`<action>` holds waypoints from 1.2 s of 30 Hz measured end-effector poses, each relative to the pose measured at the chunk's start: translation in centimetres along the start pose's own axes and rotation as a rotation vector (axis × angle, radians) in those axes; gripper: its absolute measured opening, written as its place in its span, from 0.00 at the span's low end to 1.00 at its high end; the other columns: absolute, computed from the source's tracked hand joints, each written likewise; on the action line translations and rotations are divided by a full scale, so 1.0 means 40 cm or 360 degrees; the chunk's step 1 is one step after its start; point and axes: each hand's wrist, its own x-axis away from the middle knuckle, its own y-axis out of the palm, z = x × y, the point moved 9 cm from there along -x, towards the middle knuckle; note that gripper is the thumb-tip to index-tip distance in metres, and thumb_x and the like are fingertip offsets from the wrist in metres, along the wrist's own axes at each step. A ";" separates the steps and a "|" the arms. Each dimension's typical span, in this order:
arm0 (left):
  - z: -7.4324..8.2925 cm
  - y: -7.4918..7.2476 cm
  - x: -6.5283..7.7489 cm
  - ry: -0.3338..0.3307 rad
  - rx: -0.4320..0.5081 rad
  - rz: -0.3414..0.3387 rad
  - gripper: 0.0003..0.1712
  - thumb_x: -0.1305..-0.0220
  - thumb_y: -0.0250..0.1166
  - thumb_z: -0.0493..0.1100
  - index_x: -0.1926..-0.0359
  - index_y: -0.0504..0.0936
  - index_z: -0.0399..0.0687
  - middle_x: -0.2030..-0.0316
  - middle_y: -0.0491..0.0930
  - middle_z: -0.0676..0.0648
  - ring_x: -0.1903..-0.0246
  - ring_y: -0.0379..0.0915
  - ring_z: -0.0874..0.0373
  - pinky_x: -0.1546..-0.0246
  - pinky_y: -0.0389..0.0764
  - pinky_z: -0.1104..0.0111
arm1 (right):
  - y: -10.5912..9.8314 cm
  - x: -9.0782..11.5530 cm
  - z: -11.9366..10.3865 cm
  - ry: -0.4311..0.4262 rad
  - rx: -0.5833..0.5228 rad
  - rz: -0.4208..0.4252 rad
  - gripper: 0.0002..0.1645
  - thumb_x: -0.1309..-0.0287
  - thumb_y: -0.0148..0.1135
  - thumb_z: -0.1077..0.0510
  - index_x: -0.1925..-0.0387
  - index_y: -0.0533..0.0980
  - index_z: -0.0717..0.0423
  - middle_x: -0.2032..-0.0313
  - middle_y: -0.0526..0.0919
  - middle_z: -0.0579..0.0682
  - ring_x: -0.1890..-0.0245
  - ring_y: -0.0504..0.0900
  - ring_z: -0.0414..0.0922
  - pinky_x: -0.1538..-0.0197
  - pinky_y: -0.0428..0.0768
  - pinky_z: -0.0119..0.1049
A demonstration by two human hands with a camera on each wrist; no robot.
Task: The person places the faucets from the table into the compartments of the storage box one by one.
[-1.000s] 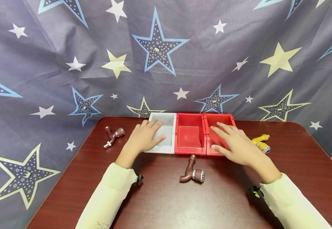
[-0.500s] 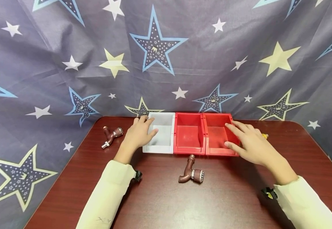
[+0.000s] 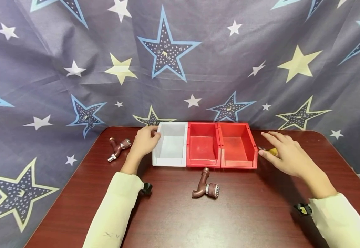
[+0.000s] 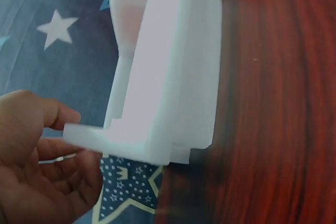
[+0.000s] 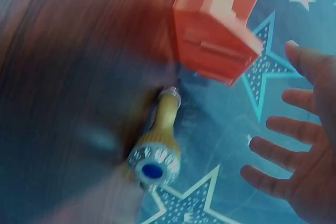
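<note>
My left hand (image 3: 144, 140) is at the back left corner of a white storage bin (image 3: 170, 162). In the left wrist view the bin's rim (image 4: 86, 136) lies between thumb and curled fingers. My right hand (image 3: 288, 156) hovers beside the rightmost bin with its fingers spread, holding nothing. Below it a yellow tap (image 3: 273, 152) lies on the table, mostly hidden by the hand in the head view. The right wrist view shows that tap (image 5: 164, 124) whole, its ribbed knob with a blue centre facing the camera.
Two red bins (image 3: 203, 162) (image 3: 238, 164) adjoin the white one in a row. One brown tap (image 3: 203, 186) lies in front of them, and another brown tap (image 3: 117, 148) with a metal nozzle lies at the left. Behind the table (image 3: 173, 213) hangs a star-patterned curtain (image 3: 105, 41).
My right hand has moved right, from over the right red bin to over the yellow tap. My left hand has drawn left from over the white bin to its rim. The view has shifted slightly.
</note>
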 end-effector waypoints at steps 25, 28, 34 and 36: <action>-0.113 0.055 -0.001 -0.0552 0.1214 -0.0360 0.28 0.33 0.62 0.32 0.33 0.74 0.35 0.51 0.81 0.34 0.73 0.78 0.61 0.70 0.83 0.71 | 0.056 0.036 0.159 0.0194 0.0055 -0.0262 0.30 0.37 0.68 0.52 0.41 0.74 0.68 0.51 0.78 0.72 0.54 0.79 0.72 0.52 0.75 0.69; -0.116 0.058 -0.002 -0.0543 0.1237 -0.0386 0.28 0.34 0.62 0.31 0.32 0.73 0.34 0.50 0.80 0.34 0.72 0.78 0.61 0.68 0.84 0.70 | 0.060 0.044 0.167 0.0208 0.0052 -0.0271 0.27 0.38 0.68 0.51 0.46 0.76 0.67 0.54 0.79 0.69 0.60 0.81 0.66 0.57 0.77 0.65; -0.117 0.063 0.003 -0.0542 0.1284 -0.0420 0.29 0.34 0.61 0.30 0.31 0.72 0.35 0.52 0.80 0.37 0.72 0.78 0.61 0.65 0.84 0.68 | 0.067 0.063 0.173 0.0154 0.0025 -0.0230 0.24 0.42 0.72 0.55 0.51 0.75 0.64 0.60 0.80 0.62 0.64 0.81 0.56 0.60 0.78 0.60; -0.118 0.064 0.005 -0.0543 0.1292 -0.0423 0.29 0.34 0.61 0.30 0.31 0.72 0.35 0.53 0.80 0.39 0.72 0.78 0.61 0.65 0.84 0.68 | 0.068 0.071 0.167 0.0096 0.0031 -0.0206 0.23 0.44 0.74 0.56 0.52 0.75 0.63 0.62 0.80 0.59 0.65 0.79 0.53 0.62 0.78 0.57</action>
